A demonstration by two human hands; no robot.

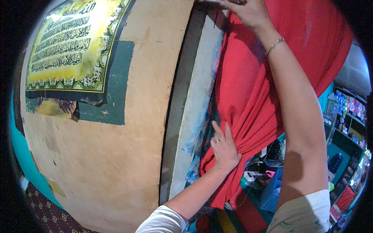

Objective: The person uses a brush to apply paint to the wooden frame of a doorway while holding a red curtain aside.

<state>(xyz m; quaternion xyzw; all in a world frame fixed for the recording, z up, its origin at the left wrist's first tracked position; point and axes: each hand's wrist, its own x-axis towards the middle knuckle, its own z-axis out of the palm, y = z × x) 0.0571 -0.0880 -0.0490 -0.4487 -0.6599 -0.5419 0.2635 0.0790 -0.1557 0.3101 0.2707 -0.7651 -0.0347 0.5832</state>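
Note:
A long red curtain (248,73) hangs from the upper right and narrows into bunched folds at my left hand (225,149). That hand lies against the bunch, a ring on one finger; two fingers stick out while the rest bend in on the cloth. High up, my right hand (248,13) is raised to the curtain's top left corner by the frame. Its fingers are closed around a small dark object (239,1), cut off by the picture's upper edge, so its kind does not show. A bracelet (275,45) circles the right wrist.
Left of the curtain stands a broad tan wooden panel (143,89) bearing a yellow-green poster (66,46) with script. A grey frame strip (182,93) runs alongside it. Behind the curtain are a blue basket (271,194), a pink clip (270,174) and crowded shelves (351,120). Patterned flooring (46,213) shows lower left.

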